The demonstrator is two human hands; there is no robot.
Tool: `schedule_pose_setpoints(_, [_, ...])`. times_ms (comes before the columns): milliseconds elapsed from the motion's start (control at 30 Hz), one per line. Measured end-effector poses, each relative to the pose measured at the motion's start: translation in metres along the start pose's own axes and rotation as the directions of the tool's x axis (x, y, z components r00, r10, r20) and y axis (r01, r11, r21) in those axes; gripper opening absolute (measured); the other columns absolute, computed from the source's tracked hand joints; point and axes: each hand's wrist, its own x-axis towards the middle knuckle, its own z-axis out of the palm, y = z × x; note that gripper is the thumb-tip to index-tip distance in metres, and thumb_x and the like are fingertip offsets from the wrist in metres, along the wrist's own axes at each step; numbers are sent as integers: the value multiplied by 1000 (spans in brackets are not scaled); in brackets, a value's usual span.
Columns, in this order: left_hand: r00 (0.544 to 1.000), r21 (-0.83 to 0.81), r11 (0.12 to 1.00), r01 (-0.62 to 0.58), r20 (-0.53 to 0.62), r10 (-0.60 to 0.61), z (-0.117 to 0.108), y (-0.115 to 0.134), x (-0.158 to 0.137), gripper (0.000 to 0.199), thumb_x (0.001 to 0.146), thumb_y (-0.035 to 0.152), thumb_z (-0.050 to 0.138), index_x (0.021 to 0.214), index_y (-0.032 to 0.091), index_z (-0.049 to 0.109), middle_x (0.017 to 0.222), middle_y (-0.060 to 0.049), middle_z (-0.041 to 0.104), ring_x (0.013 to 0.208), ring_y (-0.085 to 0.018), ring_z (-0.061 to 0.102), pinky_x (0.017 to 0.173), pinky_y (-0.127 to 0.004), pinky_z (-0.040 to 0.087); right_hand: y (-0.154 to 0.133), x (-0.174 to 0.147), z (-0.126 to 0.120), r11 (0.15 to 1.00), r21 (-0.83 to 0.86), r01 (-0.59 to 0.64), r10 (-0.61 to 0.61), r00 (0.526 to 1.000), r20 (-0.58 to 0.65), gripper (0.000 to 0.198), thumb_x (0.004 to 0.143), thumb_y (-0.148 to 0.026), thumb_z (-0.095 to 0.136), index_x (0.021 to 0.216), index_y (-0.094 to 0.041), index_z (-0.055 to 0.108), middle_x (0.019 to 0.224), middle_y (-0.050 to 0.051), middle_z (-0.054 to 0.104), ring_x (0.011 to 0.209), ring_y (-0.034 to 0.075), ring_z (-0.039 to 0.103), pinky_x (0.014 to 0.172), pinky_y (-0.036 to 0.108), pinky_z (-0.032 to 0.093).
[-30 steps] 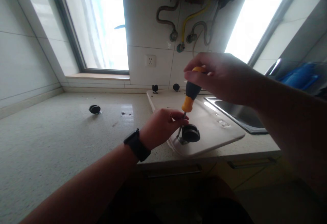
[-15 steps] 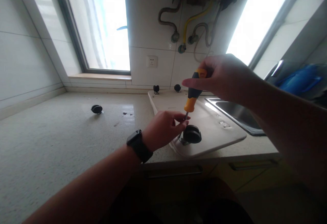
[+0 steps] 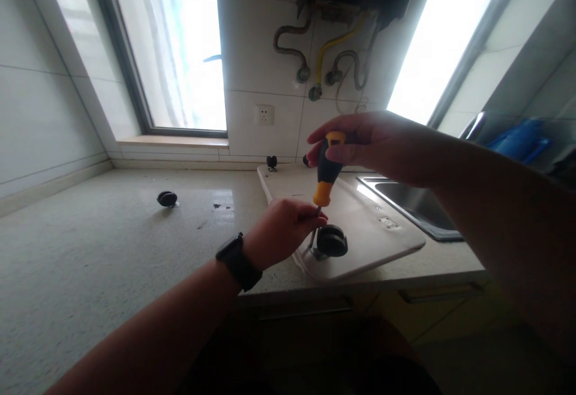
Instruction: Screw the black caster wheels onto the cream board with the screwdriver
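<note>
My right hand (image 3: 360,143) is closed around the yellow and black handle of a screwdriver (image 3: 328,170), which stands nearly upright with its tip down. Lower on the shaft, the fingers of my left hand (image 3: 288,230) pinch the metal. The tip reaches the metal plate of a black caster wheel (image 3: 333,241) at the near corner of a white board (image 3: 360,215). Two more casters show at the board's far edge: one at the left (image 3: 271,161), the other partly hidden behind my right hand. A loose caster (image 3: 167,199) lies on the counter to the left.
The board rests on a speckled counter (image 3: 90,251), beside a steel sink (image 3: 418,203) at the right. Small dark bits (image 3: 216,206) lie left of the board. A wall socket (image 3: 264,114) and pipes are behind. Drawer handles (image 3: 441,293) run below the counter edge.
The screwdriver has become more upright, and my right hand has changed its grip, with its fingers now round the far side of the handle. The whole view has shifted slightly.
</note>
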Motion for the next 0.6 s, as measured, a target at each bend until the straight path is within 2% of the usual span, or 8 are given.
schedule_pose_setpoints(67, [1000, -20, 1000, -2, 7, 2, -1, 0, 0, 17, 98, 29, 67, 102, 20, 80, 103, -5, 82, 89, -18, 73, 82, -31, 52, -4, 2, 1, 999, 11, -41, 41, 999, -30, 32, 76, -44, 81, 98, -21, 72, 91, 6, 75, 82, 21, 71, 73, 37, 61])
schedule_pose_setpoints(167, [1000, -24, 1000, 12, 21, -12, 0, 1, 0, 19, 97, 27, 66, 109, 20, 79, 105, -6, 81, 84, -17, 71, 78, -31, 52, -10, 2, 5, 989, -104, -104, 84, 979, -186, 35, 66, -45, 89, 75, -22, 64, 68, 0, 64, 59, 14, 58, 53, 31, 50])
schedule_pose_setpoints(267, [998, -16, 998, 57, 1, -57, 3, 3, -1, 20, 97, 33, 67, 107, 19, 79, 100, -5, 81, 71, -14, 64, 67, -29, 48, -10, 1, 11, 987, -96, -130, 101, 960, -260, 42, 66, -46, 88, 69, -23, 54, 61, -3, 57, 53, 11, 51, 47, 28, 43])
schedule_pose_setpoints(333, [994, -17, 995, 96, -43, -96, 5, 4, -2, 23, 94, 39, 71, 103, 19, 79, 99, -5, 80, 67, -14, 61, 63, -29, 45, -6, 1, 14, 985, -119, -122, 83, 954, -288, 43, 68, -51, 87, 69, -23, 54, 61, -3, 57, 53, 12, 51, 46, 28, 41])
schedule_pose_setpoints(433, [990, -37, 993, 116, -73, -118, 9, 3, -2, 21, 94, 38, 72, 96, 19, 79, 94, -4, 80, 73, -16, 65, 68, -30, 47, 6, 1, 14, 997, -45, -65, 52, 965, -256, 38, 75, -54, 82, 82, -22, 63, 74, 2, 67, 63, 16, 62, 55, 31, 50])
schedule_pose_setpoints(500, [991, -53, 993, 103, -76, -107, 10, 3, -2, 18, 96, 33, 69, 93, 19, 79, 93, -4, 80, 79, -17, 68, 73, -31, 49, 16, 0, 12, 988, 156, 15, 10, 987, -159, 33, 83, -48, 77, 102, -22, 68, 93, 6, 74, 79, 19, 70, 71, 36, 59])
schedule_pose_setpoints(600, [992, -53, 994, 96, -76, -100, 11, 3, -1, 17, 96, 30, 68, 92, 19, 80, 92, -3, 80, 83, -18, 71, 76, -31, 50, 28, -3, 9, 893, 441, 87, -97, 995, 0, 41, 86, -31, 73, 126, -22, 65, 119, 9, 73, 105, 22, 72, 93, 40, 60])
